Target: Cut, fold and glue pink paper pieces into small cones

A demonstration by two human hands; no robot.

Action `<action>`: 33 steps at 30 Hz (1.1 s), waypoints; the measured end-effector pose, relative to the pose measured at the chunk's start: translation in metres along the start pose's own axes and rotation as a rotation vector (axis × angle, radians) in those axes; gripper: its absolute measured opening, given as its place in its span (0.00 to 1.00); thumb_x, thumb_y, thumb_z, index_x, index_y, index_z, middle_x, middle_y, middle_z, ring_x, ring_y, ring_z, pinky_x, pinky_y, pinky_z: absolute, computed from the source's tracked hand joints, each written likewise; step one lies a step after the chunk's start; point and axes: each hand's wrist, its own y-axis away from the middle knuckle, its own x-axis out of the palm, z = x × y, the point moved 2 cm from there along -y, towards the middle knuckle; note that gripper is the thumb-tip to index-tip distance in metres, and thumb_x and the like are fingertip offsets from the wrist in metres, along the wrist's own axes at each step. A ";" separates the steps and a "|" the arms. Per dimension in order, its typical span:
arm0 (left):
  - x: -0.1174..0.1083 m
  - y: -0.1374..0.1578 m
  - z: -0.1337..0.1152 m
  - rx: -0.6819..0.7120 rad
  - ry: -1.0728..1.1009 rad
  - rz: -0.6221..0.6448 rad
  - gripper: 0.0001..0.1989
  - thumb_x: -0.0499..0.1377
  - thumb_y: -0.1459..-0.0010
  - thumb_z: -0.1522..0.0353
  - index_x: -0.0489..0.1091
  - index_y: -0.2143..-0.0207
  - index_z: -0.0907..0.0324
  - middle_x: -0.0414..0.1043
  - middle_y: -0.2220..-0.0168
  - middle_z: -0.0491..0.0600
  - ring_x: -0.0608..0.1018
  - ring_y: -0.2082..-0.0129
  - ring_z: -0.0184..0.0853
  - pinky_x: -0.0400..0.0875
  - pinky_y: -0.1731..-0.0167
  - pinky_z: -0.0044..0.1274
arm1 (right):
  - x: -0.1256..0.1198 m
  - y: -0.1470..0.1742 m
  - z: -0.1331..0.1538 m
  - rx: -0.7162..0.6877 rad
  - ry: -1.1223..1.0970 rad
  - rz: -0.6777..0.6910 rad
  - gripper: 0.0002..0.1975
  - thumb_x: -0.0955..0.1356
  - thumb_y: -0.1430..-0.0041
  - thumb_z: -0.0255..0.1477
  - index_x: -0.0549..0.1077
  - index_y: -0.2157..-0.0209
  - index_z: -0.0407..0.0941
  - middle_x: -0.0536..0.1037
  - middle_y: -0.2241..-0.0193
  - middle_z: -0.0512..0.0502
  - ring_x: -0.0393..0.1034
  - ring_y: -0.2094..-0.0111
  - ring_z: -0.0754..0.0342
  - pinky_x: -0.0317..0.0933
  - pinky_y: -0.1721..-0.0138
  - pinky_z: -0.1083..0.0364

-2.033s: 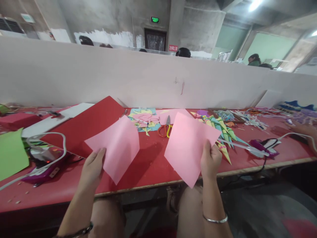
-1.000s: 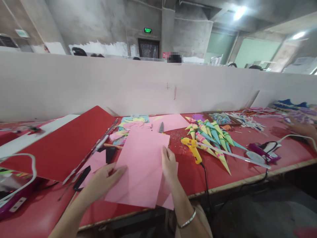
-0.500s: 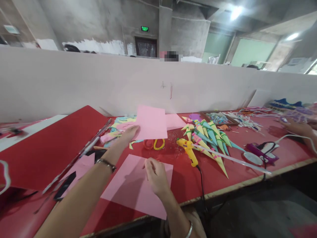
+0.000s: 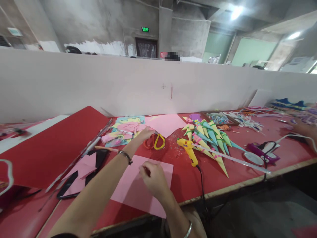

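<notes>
My left hand (image 4: 146, 133) reaches to the near left edge of a pink paper sheet (image 4: 167, 124) lying at the back of the table. Its fingers are foreshortened, and I cannot make out their grip. Scissors with a red and a yellow handle loop (image 4: 159, 141) lie just beside that hand, their blades hidden. My right hand (image 4: 153, 177) is loosely curled over a second, square pink sheet (image 4: 138, 191) near the table's front edge. Nothing shows between its fingers.
A yellow glue gun (image 4: 188, 151) with a long clear glue stick lies right of the scissors. Behind it are piled paper cones (image 4: 210, 135). Paper scraps (image 4: 126, 127) and a large red board (image 4: 56, 148) lie left. At far right is another person's hand (image 4: 300, 127).
The pink sheet my left hand held upright now lies flat at the back. That hand has moved right, towards the scissors. My right hand has shifted slightly left and down, still curled.
</notes>
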 end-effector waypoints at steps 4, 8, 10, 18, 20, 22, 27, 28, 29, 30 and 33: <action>-0.023 0.043 0.001 0.140 -0.267 0.022 0.16 0.60 0.51 0.70 0.68 0.57 0.59 0.63 0.48 0.52 0.61 0.45 0.43 0.56 0.46 0.36 | -0.001 0.001 0.000 -0.038 0.062 0.013 0.12 0.60 0.46 0.28 0.67 0.80 0.44 0.63 0.85 0.54 0.55 0.82 0.59 0.45 0.79 0.59; -0.044 0.120 0.019 0.235 -0.485 -0.014 0.22 0.59 0.53 0.69 0.67 0.53 0.62 0.61 0.45 0.56 0.55 0.41 0.48 0.45 0.42 0.40 | -0.012 0.004 0.003 -0.043 0.078 -0.071 0.12 0.59 0.44 0.29 0.67 0.79 0.44 0.66 0.83 0.52 0.59 0.80 0.58 0.47 0.77 0.59; -0.042 0.161 0.031 0.365 -0.879 -0.092 0.21 0.54 0.48 0.66 0.66 0.52 0.62 0.60 0.44 0.59 0.57 0.42 0.49 0.51 0.45 0.41 | -0.019 0.007 0.003 -0.014 0.093 -0.143 0.13 0.58 0.43 0.29 0.67 0.78 0.44 0.67 0.82 0.52 0.60 0.79 0.58 0.48 0.76 0.59; 0.032 0.228 0.079 0.487 -1.097 0.175 0.32 0.59 0.53 0.59 0.58 0.45 0.56 0.61 0.44 0.55 0.62 0.44 0.48 0.57 0.47 0.40 | -0.037 0.015 0.007 -0.010 0.100 -0.297 0.15 0.57 0.41 0.33 0.66 0.78 0.43 0.65 0.84 0.54 0.58 0.81 0.59 0.49 0.78 0.60; 0.041 0.225 0.079 0.462 -1.088 0.158 0.25 0.57 0.49 0.62 0.63 0.49 0.58 0.67 0.49 0.56 0.66 0.47 0.46 0.58 0.48 0.40 | -0.040 0.021 0.010 -0.016 0.103 -0.262 0.15 0.58 0.41 0.33 0.67 0.77 0.43 0.66 0.83 0.53 0.59 0.80 0.59 0.50 0.77 0.60; 0.042 0.222 0.075 0.439 -1.108 0.159 0.21 0.57 0.49 0.64 0.65 0.52 0.60 0.70 0.54 0.56 0.69 0.52 0.46 0.62 0.51 0.39 | -0.043 0.028 0.012 -0.021 0.130 -0.203 0.14 0.58 0.41 0.32 0.67 0.77 0.43 0.68 0.81 0.52 0.61 0.78 0.59 0.52 0.76 0.61; 0.029 0.217 0.061 0.447 -1.145 0.257 0.14 0.52 0.44 0.70 0.67 0.55 0.57 0.71 0.59 0.54 0.71 0.58 0.44 0.69 0.63 0.34 | -0.054 0.048 0.011 -0.073 0.181 -0.029 0.10 0.60 0.43 0.30 0.70 0.70 0.43 0.72 0.76 0.49 0.66 0.73 0.56 0.58 0.70 0.59; 0.024 0.216 0.060 0.463 -1.117 0.275 0.14 0.51 0.43 0.71 0.67 0.55 0.55 0.71 0.60 0.52 0.72 0.59 0.42 0.69 0.63 0.33 | -0.057 0.052 0.011 -0.101 0.184 0.011 0.10 0.60 0.43 0.30 0.70 0.67 0.43 0.74 0.73 0.47 0.67 0.70 0.55 0.60 0.67 0.58; 0.018 0.216 0.059 0.482 -1.071 0.297 0.14 0.51 0.42 0.71 0.67 0.54 0.52 0.71 0.60 0.51 0.72 0.60 0.40 0.69 0.63 0.32 | -0.060 0.056 0.012 -0.132 0.194 0.052 0.10 0.61 0.43 0.31 0.71 0.64 0.43 0.75 0.68 0.45 0.68 0.65 0.54 0.60 0.62 0.56; 0.011 0.215 0.060 0.500 -1.015 0.324 0.16 0.51 0.42 0.72 0.66 0.53 0.51 0.71 0.59 0.50 0.72 0.59 0.38 0.68 0.61 0.31 | -0.063 0.060 0.012 -0.161 0.211 0.101 0.12 0.62 0.43 0.32 0.70 0.61 0.44 0.75 0.64 0.43 0.68 0.60 0.52 0.59 0.56 0.54; -0.013 0.218 0.063 0.505 -0.797 0.379 0.18 0.51 0.43 0.75 0.66 0.52 0.49 0.72 0.55 0.47 0.72 0.55 0.35 0.66 0.56 0.27 | -0.074 0.072 0.013 -0.192 0.273 0.248 0.23 0.67 0.49 0.39 0.67 0.51 0.47 0.71 0.53 0.41 0.62 0.49 0.47 0.43 0.43 0.45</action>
